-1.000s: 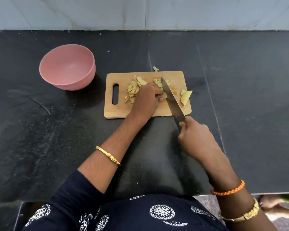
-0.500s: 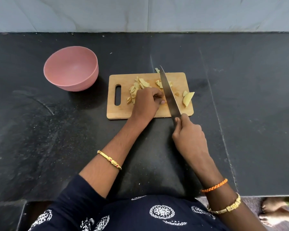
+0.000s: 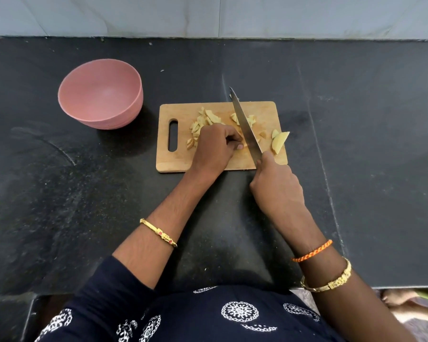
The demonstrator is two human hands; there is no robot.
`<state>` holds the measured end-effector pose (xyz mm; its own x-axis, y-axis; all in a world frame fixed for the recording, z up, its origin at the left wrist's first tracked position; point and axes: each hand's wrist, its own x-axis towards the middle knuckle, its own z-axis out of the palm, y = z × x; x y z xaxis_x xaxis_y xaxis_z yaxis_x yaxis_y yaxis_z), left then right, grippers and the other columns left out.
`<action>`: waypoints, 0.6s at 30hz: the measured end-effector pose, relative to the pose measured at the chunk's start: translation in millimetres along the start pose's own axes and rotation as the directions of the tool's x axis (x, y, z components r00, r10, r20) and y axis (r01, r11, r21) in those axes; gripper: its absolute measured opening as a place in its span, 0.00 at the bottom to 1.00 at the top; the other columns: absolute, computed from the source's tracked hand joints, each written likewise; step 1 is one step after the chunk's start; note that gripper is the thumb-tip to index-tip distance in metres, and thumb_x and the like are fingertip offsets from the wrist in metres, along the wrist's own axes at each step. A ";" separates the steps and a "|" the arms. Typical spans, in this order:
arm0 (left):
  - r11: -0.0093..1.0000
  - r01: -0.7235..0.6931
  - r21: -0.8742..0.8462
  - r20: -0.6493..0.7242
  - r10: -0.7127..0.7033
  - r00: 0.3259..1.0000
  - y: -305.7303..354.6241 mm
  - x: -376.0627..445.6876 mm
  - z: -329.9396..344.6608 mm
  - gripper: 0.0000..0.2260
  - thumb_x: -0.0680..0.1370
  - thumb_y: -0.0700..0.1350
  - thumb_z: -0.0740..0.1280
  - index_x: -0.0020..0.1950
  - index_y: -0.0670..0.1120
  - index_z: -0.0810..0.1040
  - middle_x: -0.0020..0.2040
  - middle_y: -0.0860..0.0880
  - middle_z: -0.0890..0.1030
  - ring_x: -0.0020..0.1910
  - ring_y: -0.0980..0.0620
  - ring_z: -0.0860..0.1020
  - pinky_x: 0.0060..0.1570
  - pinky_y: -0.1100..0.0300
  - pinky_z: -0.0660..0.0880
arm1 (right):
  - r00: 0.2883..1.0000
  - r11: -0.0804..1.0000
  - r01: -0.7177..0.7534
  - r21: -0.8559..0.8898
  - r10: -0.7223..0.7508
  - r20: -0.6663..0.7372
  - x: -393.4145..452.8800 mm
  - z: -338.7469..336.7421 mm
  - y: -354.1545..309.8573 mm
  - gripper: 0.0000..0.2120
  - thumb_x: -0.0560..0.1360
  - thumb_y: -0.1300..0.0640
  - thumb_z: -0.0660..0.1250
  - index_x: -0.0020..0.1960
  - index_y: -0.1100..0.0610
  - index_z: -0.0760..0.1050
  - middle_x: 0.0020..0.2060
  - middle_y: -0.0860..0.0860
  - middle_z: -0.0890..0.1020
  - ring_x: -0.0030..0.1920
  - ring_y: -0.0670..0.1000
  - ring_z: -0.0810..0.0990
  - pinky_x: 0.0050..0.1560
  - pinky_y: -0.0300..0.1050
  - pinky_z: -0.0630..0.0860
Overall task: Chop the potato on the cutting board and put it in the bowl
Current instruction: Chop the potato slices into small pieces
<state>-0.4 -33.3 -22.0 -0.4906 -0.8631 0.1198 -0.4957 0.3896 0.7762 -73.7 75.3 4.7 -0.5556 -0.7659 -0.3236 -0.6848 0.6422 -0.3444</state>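
The dark bench (image 3: 59, 193) carries everything. A pink bowl (image 3: 100, 93) sits well to the left of the left hand, empty. The wooden cutting board (image 3: 181, 164) lies under both hands. The right hand (image 3: 277, 183) is closed around the handle of a knife (image 3: 245, 127), blade angled across the board. The left hand (image 3: 215, 149), fingers curled, presses down on potato just left of the blade. Cut potato pieces (image 3: 205, 119) lie beyond its knuckles; one larger wedge (image 3: 279, 141) lies right of the blade.
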 end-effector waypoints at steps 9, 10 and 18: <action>1.000 -0.004 0.016 -0.048 0.005 0.999 4.7 -6.6 3.9 0.04 0.71 0.35 0.71 0.44 0.40 0.84 0.41 0.46 0.85 0.41 0.56 0.80 0.51 0.61 0.76 | 0.998 0.999 -0.011 -0.052 0.014 0.062 -7.9 1.4 1.7 0.04 0.80 0.60 0.53 0.54 0.55 0.62 0.35 0.52 0.68 0.41 0.56 0.74 0.39 0.52 0.72; 1.000 -0.010 0.020 -0.043 0.011 0.999 4.9 -7.1 3.6 0.04 0.71 0.35 0.71 0.43 0.40 0.84 0.41 0.46 0.85 0.41 0.56 0.80 0.51 0.62 0.75 | 0.998 0.998 -0.014 -0.053 0.017 0.066 -11.8 2.5 3.9 0.04 0.81 0.60 0.52 0.54 0.55 0.63 0.35 0.52 0.68 0.41 0.56 0.74 0.38 0.52 0.72; 0.999 0.033 -0.029 -0.021 -0.033 0.999 4.7 -9.2 1.8 0.05 0.71 0.35 0.71 0.44 0.40 0.84 0.42 0.47 0.84 0.41 0.57 0.78 0.48 0.68 0.73 | 0.997 0.999 -0.023 0.029 0.021 0.077 -29.9 -16.8 26.2 0.08 0.81 0.52 0.52 0.47 0.55 0.64 0.38 0.55 0.72 0.42 0.60 0.74 0.43 0.51 0.71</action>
<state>0.5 -22.9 -20.6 -0.4588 -0.8821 0.1067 -0.4907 0.3516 0.7972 -83.0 114.5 20.2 -0.5317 -0.7477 -0.3978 -0.6579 0.6605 -0.3620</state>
